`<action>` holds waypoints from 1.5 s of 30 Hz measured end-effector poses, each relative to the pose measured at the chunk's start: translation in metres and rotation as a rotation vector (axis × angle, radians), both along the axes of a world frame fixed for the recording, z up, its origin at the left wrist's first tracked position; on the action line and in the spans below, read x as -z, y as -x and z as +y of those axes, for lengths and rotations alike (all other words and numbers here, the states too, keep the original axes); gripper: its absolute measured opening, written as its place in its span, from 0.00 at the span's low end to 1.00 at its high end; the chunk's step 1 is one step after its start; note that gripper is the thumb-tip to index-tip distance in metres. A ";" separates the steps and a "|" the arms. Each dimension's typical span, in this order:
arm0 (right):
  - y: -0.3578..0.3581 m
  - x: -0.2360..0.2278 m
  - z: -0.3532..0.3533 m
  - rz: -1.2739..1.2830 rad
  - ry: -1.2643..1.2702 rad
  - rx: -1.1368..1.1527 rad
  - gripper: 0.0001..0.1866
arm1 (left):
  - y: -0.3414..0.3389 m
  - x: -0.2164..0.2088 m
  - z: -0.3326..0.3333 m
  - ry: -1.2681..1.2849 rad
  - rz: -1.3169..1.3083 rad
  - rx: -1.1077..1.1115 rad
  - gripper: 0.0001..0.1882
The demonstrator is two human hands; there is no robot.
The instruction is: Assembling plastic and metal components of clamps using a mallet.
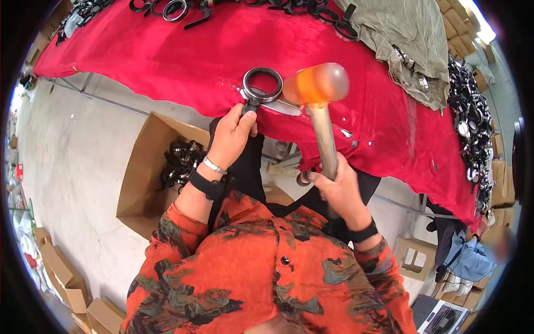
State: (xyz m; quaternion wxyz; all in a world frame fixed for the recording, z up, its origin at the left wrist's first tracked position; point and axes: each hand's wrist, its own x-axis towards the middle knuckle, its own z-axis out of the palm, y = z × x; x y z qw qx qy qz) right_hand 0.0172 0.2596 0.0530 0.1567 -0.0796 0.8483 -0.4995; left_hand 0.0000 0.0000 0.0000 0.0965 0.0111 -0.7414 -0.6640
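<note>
1. The left hand [231,136] pinches the short black stem of a ring [245,84] between thumb and fingers.
2. The ring, dark with a silvery inner edge, is at the front part of the red cloth [222,47], straight ahead of the person; whether it rests on the cloth or is held just above, I cannot tell.
3. The right hand [342,189] is wrapped around the lower part of the wooden handle [324,136] of a mallet [316,84].
4. The mallet's orange, see-through head is just right of the ring, slightly blurred; whether the two touch, I cannot tell.
5. A bracelet [214,166] and a black band [204,185] circle the left wrist; another black band [364,231] circles the right.
6. Below the cloth's edge, left of the person, an open box [139,186] on the floor [72,145] holds black parts [183,161].
7. More rings [176,10] lie along the far side of the cloth, and a grey sheet [384,25] covers its far right.
8. At the right edge is a heap [470,125] of black and silvery parts; nearer, a co-worker in a blue top [473,259].
</note>
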 end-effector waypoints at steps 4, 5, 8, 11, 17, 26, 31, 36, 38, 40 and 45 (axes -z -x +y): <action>-0.009 -0.037 -0.011 0.039 0.041 0.140 0.16 | -0.003 0.004 -0.010 0.008 -0.008 -0.001 0.12; -0.012 -0.041 -0.013 0.118 0.072 0.147 0.16 | -0.007 0.004 -0.010 0.004 0.006 -0.013 0.12; -0.015 -0.039 -0.015 0.305 -0.010 0.114 0.15 | -0.003 0.001 0.000 -0.012 0.047 -0.048 0.14; -0.003 0.003 -0.007 0.325 -0.250 -0.098 0.15 | 0.007 0.011 0.008 -0.129 0.114 -0.026 0.14; 0.017 -0.079 -0.049 0.330 -0.091 -0.141 0.15 | -0.002 0.003 0.001 0.003 -0.003 -0.024 0.13; 0.090 -0.069 -0.068 0.430 -0.421 -0.325 0.14 | -0.001 -0.003 0.009 0.044 -0.037 -0.075 0.15; 0.072 -0.089 -0.071 0.371 -0.367 -0.186 0.15 | -0.005 0.000 0.006 0.069 -0.012 -0.105 0.14; 0.079 -0.049 -0.043 0.282 -0.376 -0.134 0.15 | -0.002 -0.001 0.008 0.081 0.013 -0.071 0.14; 0.083 -0.061 -0.036 0.082 -0.315 -0.086 0.16 | -0.001 -0.001 0.007 0.045 -0.006 -0.056 0.14; 0.072 -0.076 -0.034 -0.001 -0.168 0.003 0.17 | -0.003 0.000 0.006 0.062 -0.003 -0.070 0.13; 0.036 -0.053 -0.024 0.034 0.067 0.017 0.17 | -0.002 -0.002 0.004 0.072 0.016 -0.084 0.13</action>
